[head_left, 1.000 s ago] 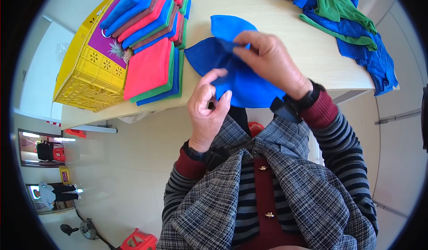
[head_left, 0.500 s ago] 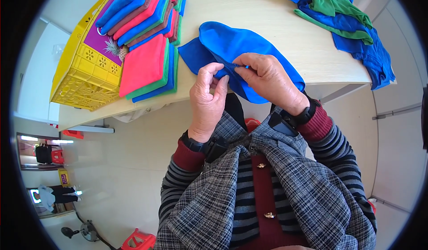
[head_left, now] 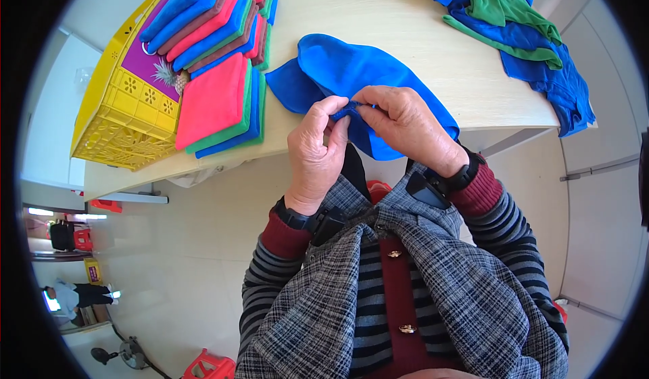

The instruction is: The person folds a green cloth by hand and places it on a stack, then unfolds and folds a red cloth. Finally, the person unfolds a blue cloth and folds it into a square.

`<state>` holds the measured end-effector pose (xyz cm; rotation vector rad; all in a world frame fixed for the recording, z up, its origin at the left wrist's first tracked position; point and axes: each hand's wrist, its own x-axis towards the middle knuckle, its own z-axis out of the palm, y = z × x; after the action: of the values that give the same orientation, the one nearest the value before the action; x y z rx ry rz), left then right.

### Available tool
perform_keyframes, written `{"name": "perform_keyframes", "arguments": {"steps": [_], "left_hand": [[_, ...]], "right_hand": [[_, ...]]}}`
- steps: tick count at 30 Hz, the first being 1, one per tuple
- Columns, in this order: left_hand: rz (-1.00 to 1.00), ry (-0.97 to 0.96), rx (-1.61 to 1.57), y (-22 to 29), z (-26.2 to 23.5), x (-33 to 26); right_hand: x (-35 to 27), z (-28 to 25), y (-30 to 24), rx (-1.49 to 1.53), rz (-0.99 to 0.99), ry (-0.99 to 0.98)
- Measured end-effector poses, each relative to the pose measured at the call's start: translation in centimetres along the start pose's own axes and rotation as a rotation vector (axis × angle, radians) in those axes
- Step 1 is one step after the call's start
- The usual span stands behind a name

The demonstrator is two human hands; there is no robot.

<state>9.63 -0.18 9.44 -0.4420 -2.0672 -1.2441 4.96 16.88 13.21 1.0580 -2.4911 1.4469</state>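
Note:
A blue cloth (head_left: 368, 64) lies partly on the table's front edge, with its near part gathered up between my hands. My left hand (head_left: 316, 142) pinches the cloth's hem between thumb and forefinger. Close beside it, my right hand (head_left: 405, 122) grips the same hem, thumb and fingertips pressed together. The two sets of fingertips almost touch. To the left stand stacks of folded cloths (head_left: 213, 102) in pink, green, blue and brown.
A yellow plastic crate (head_left: 128, 119) stands left of the stacks. Loose blue and green cloths (head_left: 520, 34) heap up at the table's right end, hanging over its edge. The pale table (head_left: 324, 7) reaches away from me. A red stool (head_left: 209, 365) stands on the floor, lower left.
My left fingertips have moved right and closed on the hem beside my right fingers. The cloth's gathered edge now lies between both hands. The view has shifted slightly.

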Motion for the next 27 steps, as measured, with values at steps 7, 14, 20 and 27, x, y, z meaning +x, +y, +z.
{"name": "perform_keyframes", "arguments": {"steps": [7,14,20,27], "left_hand": [[0.004,-0.005,0.021,-0.8,0.4,0.2],[-0.185,-0.145,-0.001,-1.3,0.4,0.9],[-0.246,-0.092,0.212,-8.4,-1.6,-0.2],[-0.241,-0.175,0.410,-10.1,-3.5,-2.1]], "right_hand": [[-0.2,-0.7,-0.7,-0.096,-0.068,-0.055],[-0.4,-3.1,0.4,-0.144,-0.146,0.016],[-2.1,-9.6,-0.1,-0.118,0.011,0.117],[-5.5,-13.6,2.0,-0.080,0.137,0.228]]}}
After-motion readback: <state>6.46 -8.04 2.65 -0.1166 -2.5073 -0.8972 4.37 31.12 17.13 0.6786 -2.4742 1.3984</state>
